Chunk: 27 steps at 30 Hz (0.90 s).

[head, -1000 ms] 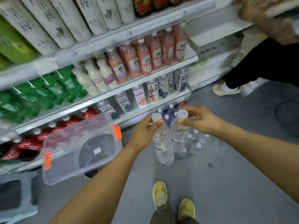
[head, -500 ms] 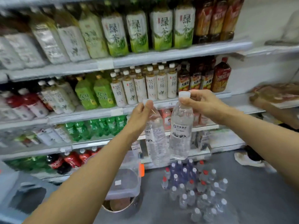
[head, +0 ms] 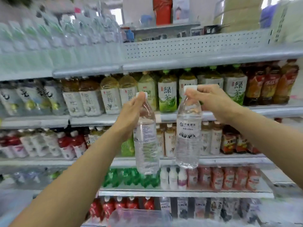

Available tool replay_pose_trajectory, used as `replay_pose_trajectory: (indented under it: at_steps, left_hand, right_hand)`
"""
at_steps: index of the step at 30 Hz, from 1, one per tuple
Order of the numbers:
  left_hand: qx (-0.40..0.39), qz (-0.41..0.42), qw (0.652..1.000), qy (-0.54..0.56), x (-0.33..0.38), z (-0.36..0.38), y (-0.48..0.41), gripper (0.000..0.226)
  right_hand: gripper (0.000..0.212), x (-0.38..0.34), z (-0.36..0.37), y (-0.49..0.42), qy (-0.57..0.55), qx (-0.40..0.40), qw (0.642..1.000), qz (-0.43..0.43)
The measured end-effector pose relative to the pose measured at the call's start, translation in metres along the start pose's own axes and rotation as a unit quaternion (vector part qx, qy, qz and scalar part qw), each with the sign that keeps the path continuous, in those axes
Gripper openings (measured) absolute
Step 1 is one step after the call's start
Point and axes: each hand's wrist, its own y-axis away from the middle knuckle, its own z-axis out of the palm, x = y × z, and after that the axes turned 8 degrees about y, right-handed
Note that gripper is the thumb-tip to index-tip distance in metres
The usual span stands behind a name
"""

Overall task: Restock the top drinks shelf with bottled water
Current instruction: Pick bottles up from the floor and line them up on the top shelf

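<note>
At each white cap, fingers pinch tight: the left hand dangles one water bottle, the right hand another, both below the top shelf. Held only by their caps, the bottles could swing, slip, or knock the shelf edge while rising.

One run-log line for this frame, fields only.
left hand: holds water bottle by cap | right hand: holds labelled water bottle by cap | top shelf: not yet reached

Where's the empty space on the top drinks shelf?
Upper right of the head view: the bare perforated back panel, right of the blurred row of water bottles already shelved.
</note>
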Motion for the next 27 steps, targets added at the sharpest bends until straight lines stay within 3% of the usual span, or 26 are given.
replay_pose_trajectory:
  at_steps: [5, 10, 13, 20, 27]
  left_hand:
    - [0.029, 0.011, 0.999, -0.009, 0.028, -0.063, -0.063, 0.058]
    - [0.042, 0.024, 0.999, 0.015, 0.053, -0.114, -0.127, 0.057]
    - [0.061, 0.041, 0.997, 0.031, 0.064, -0.131, -0.17, 0.05]
    - [0.082, 0.043, 0.995, 0.032, 0.077, -0.141, -0.23, 0.05]
    - [0.083, 0.043, 0.994, 0.049, 0.081, -0.137, -0.274, 0.053]
  right_hand:
    - [0.037, -0.053, 0.02, -0.082, 0.018, 0.021, 0.999, -0.047]
    - [0.032, -0.112, 0.026, -0.164, -0.01, 0.062, 0.994, -0.091]
    - [0.037, -0.144, 0.025, -0.216, -0.001, 0.097, 0.989, -0.109]
    - [0.026, -0.187, 0.02, -0.314, 0.025, 0.141, 0.977, -0.157]
    - [0.059, -0.176, 0.03, -0.397, 0.103, 0.111, 0.973, -0.173]
